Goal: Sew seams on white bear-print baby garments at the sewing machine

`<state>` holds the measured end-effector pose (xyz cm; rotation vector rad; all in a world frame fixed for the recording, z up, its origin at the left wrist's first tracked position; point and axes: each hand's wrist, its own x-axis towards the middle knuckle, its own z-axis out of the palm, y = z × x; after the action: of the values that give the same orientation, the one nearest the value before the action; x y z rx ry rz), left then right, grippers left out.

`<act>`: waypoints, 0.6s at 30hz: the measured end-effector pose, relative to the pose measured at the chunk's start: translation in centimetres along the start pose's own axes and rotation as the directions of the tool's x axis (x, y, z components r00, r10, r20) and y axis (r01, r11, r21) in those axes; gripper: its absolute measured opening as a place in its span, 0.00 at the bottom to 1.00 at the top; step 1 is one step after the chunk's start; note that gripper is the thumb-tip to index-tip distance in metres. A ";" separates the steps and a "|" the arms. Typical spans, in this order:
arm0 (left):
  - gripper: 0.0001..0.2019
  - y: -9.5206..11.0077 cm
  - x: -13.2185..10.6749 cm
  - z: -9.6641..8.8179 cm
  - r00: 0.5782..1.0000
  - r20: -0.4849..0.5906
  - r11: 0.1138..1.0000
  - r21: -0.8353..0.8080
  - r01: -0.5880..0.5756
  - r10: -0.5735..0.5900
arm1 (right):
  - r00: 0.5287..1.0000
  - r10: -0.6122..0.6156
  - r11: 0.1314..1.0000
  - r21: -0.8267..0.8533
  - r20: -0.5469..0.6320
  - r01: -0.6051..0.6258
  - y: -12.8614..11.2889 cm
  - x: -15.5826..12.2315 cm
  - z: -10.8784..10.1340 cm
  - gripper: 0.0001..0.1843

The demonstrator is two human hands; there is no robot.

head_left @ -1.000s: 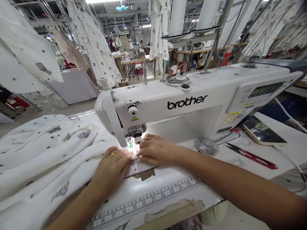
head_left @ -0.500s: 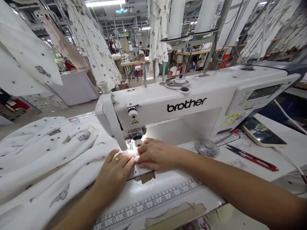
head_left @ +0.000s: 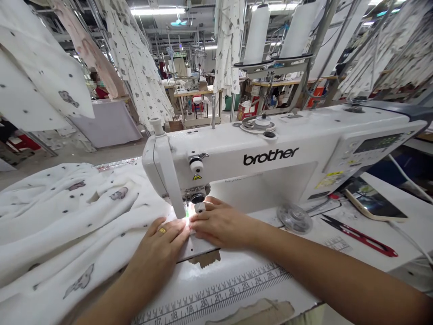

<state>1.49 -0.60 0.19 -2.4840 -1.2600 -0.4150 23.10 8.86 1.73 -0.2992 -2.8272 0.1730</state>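
A white sewing machine (head_left: 226,167) fills the middle of the head view, its needle area brightly lit. My left hand (head_left: 160,248), with a gold ring, lies just in front of the needle, fingertips pressed on white fabric there. From the right, my right hand (head_left: 226,225) reaches under the machine's arm with its fingers close together, closed on the same fabric beside the presser foot. Glare and my fingers hide most of the fabric edge between them. White printed cloth (head_left: 111,221) lies in folds to the left of my left hand.
Red-handled thread snips (head_left: 361,237), a clear round bobbin case (head_left: 295,218) and a phone (head_left: 375,198) lie on the right of the table. A printed ruler strip (head_left: 216,295) runs along the front. Thread cones (head_left: 257,36) stand behind; printed garments (head_left: 135,63) hang beyond.
The view has tilted slightly, so the machine sits lower and further right. My right hand's fingers have drawn closer to my left fingertips at the needle.
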 end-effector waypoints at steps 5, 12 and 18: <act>0.18 -0.9 0.7 0.1 0.998 0.069 0.998 0.058 -0.007 0.003 | 0.993 0.118 0.992 -0.041 0.003 -0.118 0.0 0.1 0.2 0.14; 0.19 -0.7 0.8 0.0 0.996 0.084 0.998 0.059 0.017 -0.022 | 0.998 0.029 0.999 -0.040 -0.061 -0.032 -0.1 0.2 0.4 0.12; 0.20 -0.8 0.0 0.5 0.997 0.061 0.999 -0.008 0.037 -0.037 | 0.998 0.063 0.995 -0.078 -0.026 -0.065 -0.7 0.3 0.6 0.09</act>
<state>0.90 -0.01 -0.14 -2.5015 -1.3326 -0.3572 22.52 8.24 1.38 -0.4069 -2.8069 0.0709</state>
